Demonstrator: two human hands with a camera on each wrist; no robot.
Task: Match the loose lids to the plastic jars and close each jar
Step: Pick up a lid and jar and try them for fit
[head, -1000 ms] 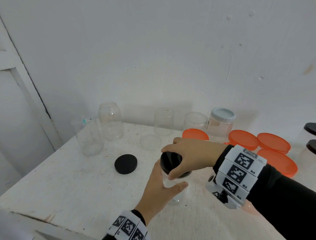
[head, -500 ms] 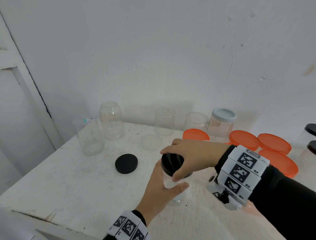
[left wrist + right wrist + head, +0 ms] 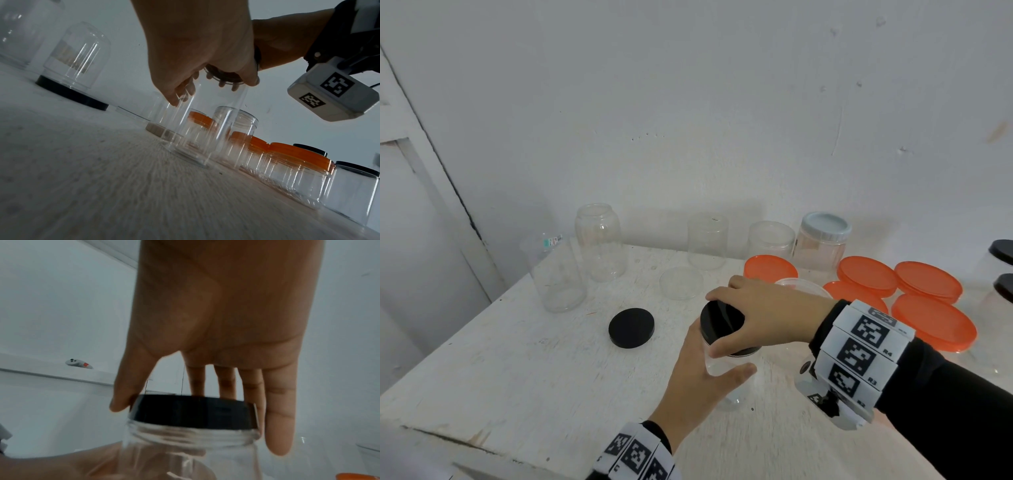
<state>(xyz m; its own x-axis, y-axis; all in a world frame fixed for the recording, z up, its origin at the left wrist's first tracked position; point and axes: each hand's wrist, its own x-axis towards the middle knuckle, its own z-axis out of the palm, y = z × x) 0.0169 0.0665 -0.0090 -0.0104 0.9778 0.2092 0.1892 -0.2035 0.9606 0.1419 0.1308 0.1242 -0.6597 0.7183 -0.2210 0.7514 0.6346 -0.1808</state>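
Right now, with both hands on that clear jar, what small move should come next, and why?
Probably another turn of the round black lid by the right hand. The right wrist view shows bare threads below the lid's edge on the clear plastic jar, so it seems not fully screwed down. The left hand grips the jar body, steadying it.

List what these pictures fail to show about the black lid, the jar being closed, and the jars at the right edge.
- Black lid: the right hand covers part of it in the head view; how far it is screwed down cannot be told.
- Clear jar: in the head view the left hand hides most of its wall.
- Black-lidded jars: cut off by the right edge of the head view.
- Orange lids: whether jars sit under them is unclear in the head view.
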